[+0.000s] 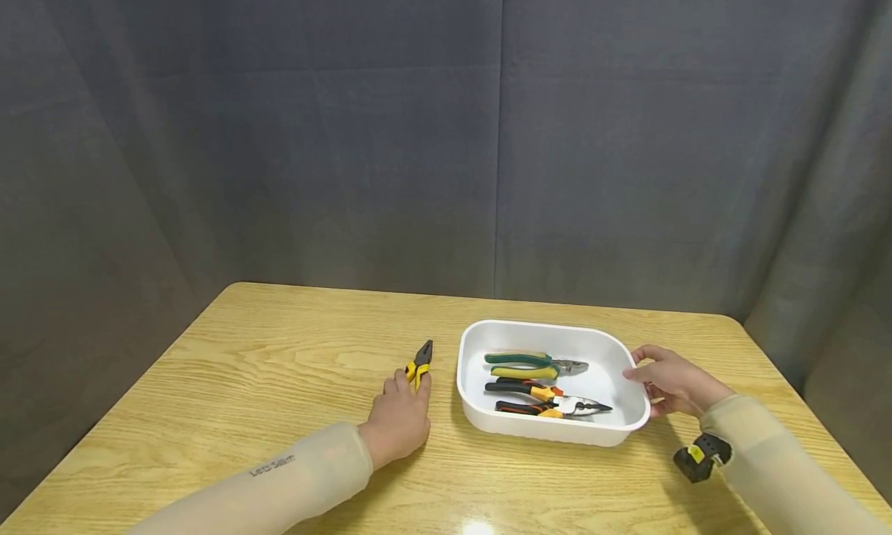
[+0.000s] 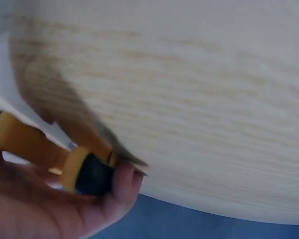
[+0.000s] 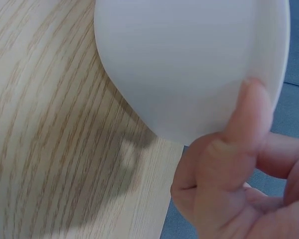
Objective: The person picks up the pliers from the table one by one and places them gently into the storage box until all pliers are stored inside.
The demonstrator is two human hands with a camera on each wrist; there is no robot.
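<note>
In the head view, my left hand (image 1: 399,419) holds a pair of pliers (image 1: 423,355) by its yellow-and-black handles, left of a white plastic tray (image 1: 536,433). The dark jaws point away from me. Close up in the left wrist view, fingers curl around the yellow handles (image 2: 27,142). My right hand (image 1: 676,382) grips the tray's right end, thumb over the rim (image 3: 278,64) and the other fingers outside. Inside the tray lie green-and-yellow pliers (image 1: 519,358) and, nearer me, long-nosed pliers (image 1: 581,406) with black-and-orange handles; overlapping handles there hide whether another pair lies beneath.
A wood-grain table (image 1: 279,357) with rounded far corners carries everything. Behind it hangs a dark grey curtain (image 1: 390,171), with more curtain at both sides. A small black device (image 1: 700,456) is strapped at my right wrist.
</note>
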